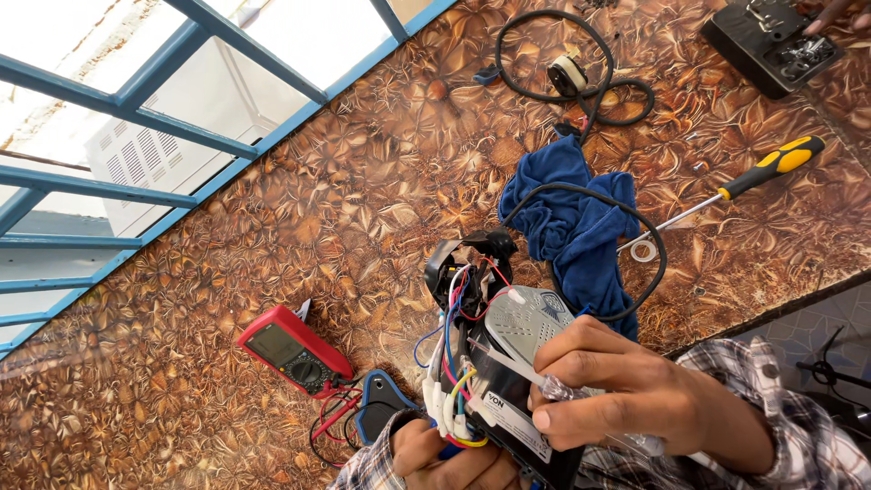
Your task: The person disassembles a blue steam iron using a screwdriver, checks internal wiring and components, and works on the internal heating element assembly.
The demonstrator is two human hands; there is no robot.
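1. Right hand [626, 386], nearest the camera at the lower right in a plaid sleeve [798, 426], is closed around a thin clear tube [544, 381], pinched between thumb and fingers.
2. That hand rests against the grey vented soleplate of an opened iron [508, 363], which stands tilted between the two hands.
3. Left hand [445, 454] sits below the iron at the bottom edge, fingers curled and gripping its lower end; the hands are close together, both clamped on the same appliance.
4. A bundle of coloured wires [454, 363], red, blue, white and yellow, runs down the iron's open side just above the left hand.
5. Left of the left hand, a red multimeter [295, 349] lies on the patterned brown tabletop [318, 200], its red leads trailing towards a blue-edged black cover [379, 404] just beside that hand.
6. Above the right hand, a blue cloth [572, 227] lies crumpled, with a black cord [635, 236] looping over it and back to the iron.
7. Farther beyond the right hand lie a screwdriver [753, 177] with a yellow and black handle and a small white ring [643, 250] by its shaft.
8. Well apart, at the far edge, sit a coiled black cable [567, 63] and a black tray of screws [767, 45], where another person's fingertips [830, 18] touch.
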